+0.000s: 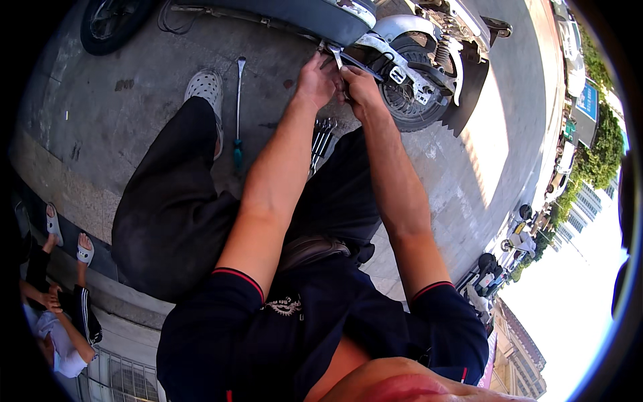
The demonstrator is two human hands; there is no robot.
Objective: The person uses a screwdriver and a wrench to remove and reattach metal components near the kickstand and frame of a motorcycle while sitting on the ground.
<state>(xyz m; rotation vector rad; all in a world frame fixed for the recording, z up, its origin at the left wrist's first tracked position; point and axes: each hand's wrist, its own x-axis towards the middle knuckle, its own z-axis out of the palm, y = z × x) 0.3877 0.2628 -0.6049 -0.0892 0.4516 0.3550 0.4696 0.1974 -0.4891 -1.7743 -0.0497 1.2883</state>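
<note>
Both arms stretch forward to the underside of a dark-bodied scooter (288, 17), just ahead of its rear wheel (408, 110). My right hand (362, 87) is closed around a silver wrench (336, 56), whose upper end meets the metal fittings under the body. Close beside it, my left hand (317, 84) has its fingers bent up against the same fittings. What those fingers grip is too small and shaded to name. Several wrenches (323, 139) lie on the ground below my forearms, by my dark trouser leg.
A long metal tool with a teal handle (238, 153) lies beside my shoe (205, 87). Another wheel (110, 23) stands at the far left. A seated person (63, 335) is at the lower left. Parked vehicles (566, 164) line the right side beyond the sunlit pavement (495, 147).
</note>
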